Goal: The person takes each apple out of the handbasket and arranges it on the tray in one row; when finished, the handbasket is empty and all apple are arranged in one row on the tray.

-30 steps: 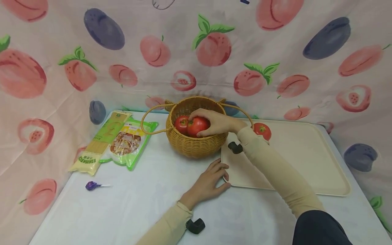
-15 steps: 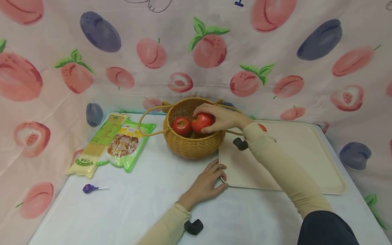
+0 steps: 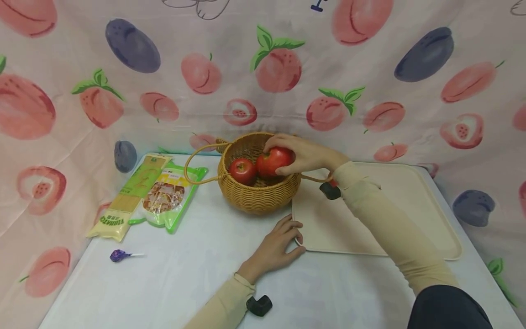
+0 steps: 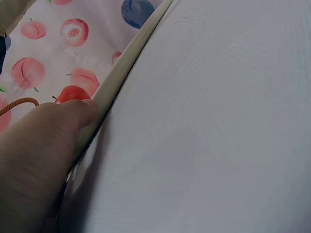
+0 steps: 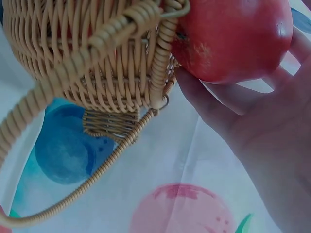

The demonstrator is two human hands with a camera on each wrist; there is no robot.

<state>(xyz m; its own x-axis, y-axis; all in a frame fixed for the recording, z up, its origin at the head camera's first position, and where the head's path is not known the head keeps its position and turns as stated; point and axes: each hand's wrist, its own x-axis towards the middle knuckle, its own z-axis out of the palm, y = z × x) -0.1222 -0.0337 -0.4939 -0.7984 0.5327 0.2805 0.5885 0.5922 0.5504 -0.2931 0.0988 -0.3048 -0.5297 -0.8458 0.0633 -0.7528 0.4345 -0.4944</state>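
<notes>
In the head view my right hand [image 3: 306, 153] grips a red apple [image 3: 273, 162] from above, at the right side of a wicker basket [image 3: 259, 201]. The right wrist view has this apple [image 5: 233, 39] just over the rim, my fingers under and around it. Another apple [image 3: 242, 172] lies in the basket. My left hand [image 3: 273, 251] rests with relaxed fingers at the near left corner of a cream tray [image 3: 411, 205]; its thumb touches the rim in the left wrist view. A third apple [image 4: 73, 93] shows beyond that thumb, mostly hidden behind my right wrist in the head view.
Left of the basket lie a pack of noodles [image 3: 131, 196] and a green-edged food packet [image 3: 168, 196]. A purple lollipop [image 3: 119, 255] is near the table's left edge. The basket's looped handles [image 3: 193, 164] stick out sideways. A fruit-print cloth [image 3: 185, 27] hangs behind.
My right hand has lifted the apple a little and drawn it rightward, away from the other apple in the basket. My left hand has stayed at the tray corner. The head view has shifted slightly.
</notes>
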